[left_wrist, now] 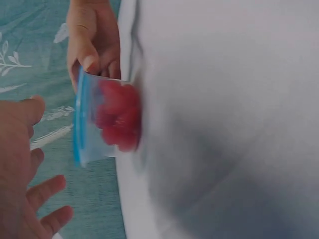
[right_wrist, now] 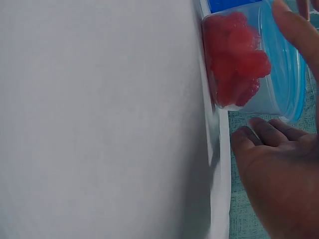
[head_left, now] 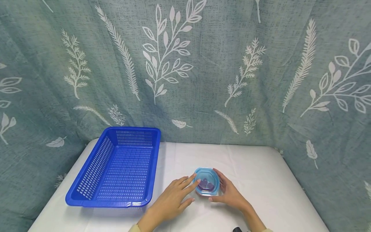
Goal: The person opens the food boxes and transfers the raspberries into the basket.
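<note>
A clear plastic tub with a light blue lid (head_left: 207, 175) stands on the white table, holding several red, bumpy pieces that look like raspberries (right_wrist: 234, 55). To its left, my left hand (head_left: 175, 199) has its fingers spread, with fingertips at or just over the lid's edge. In the left wrist view those fingers (left_wrist: 50, 191) appear apart from the tub. On the other side, my right hand (head_left: 230, 195) stands around the tub with thumb and fingers apart. The right wrist view shows a small gap between its fingers (right_wrist: 269, 132) and the tub; thumb contact is unclear.
A blue perforated plastic basket (head_left: 155, 167) stands on the left of the table. Green cloth with white leaf patterns (head_left: 203, 80) hangs behind and along both sides. The white tabletop (head_left: 255, 167) extends right of the tub. A small black object (head_left: 237, 229) shows near my right forearm.
</note>
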Tool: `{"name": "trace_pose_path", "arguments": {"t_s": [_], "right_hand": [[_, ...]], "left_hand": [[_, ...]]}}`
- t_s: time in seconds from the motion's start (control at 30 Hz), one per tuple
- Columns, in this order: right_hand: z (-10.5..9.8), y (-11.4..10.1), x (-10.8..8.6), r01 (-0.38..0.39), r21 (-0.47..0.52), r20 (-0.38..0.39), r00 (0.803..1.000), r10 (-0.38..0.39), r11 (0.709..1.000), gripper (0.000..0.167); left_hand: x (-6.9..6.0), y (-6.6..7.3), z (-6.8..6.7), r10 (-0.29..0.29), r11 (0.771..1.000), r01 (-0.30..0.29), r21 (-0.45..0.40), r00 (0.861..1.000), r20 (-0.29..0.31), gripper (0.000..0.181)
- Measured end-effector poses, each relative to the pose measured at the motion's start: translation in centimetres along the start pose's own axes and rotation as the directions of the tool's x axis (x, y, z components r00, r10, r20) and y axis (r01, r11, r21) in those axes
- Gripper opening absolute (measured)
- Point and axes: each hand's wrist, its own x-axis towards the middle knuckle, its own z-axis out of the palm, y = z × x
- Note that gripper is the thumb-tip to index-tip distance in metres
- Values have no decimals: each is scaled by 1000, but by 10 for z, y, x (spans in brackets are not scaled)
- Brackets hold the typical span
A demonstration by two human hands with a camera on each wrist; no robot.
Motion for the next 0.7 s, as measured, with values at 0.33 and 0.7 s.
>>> {"name": "trace_pose_path", "arguments": {"t_s": [0.33, 0.7], "right_hand": [[0, 11, 3, -27, 60, 38, 999, 25, 998, 109], [3, 16, 7, -35, 132, 65, 998, 26, 991, 103]], "left_hand": [[12, -12, 20, 53, 998, -52, 19, 997, -56, 56], [24, -28, 36, 34, 997, -38, -70, 998, -59, 47]]}}
